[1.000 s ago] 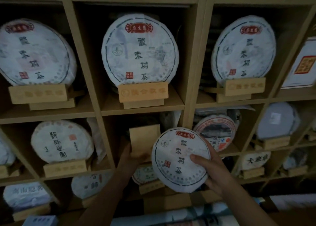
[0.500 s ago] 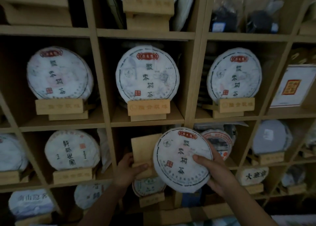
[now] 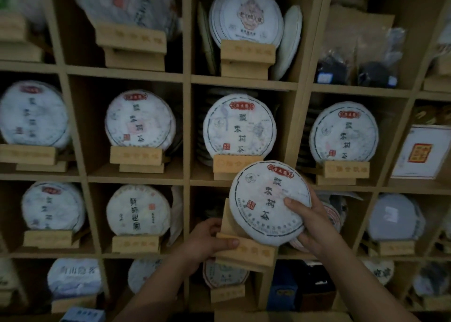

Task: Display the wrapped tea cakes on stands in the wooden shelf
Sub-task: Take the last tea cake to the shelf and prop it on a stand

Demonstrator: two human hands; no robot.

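Observation:
A round tea cake (image 3: 264, 195) in white paper with a red label and black characters is held in front of the wooden shelf (image 3: 186, 131). My right hand (image 3: 308, 220) grips its right edge, thumb across the front. My left hand (image 3: 207, 240) holds a wooden stand (image 3: 246, 249) by its left end, thumb on the front bar. The cake's lower edge sits against the stand, in front of a dim compartment in the third row.
Every surrounding compartment holds a wrapped cake on a stand, such as the matching cake (image 3: 240, 126) directly above. A white box (image 3: 423, 151) stands at the right, dark bags (image 3: 353, 70) at the upper right, a blue box (image 3: 283, 292) below.
The view has tilted upward, showing a higher shelf row. Both hands have raised the cake and stand, and the stand has turned so its front bar faces me under the cake.

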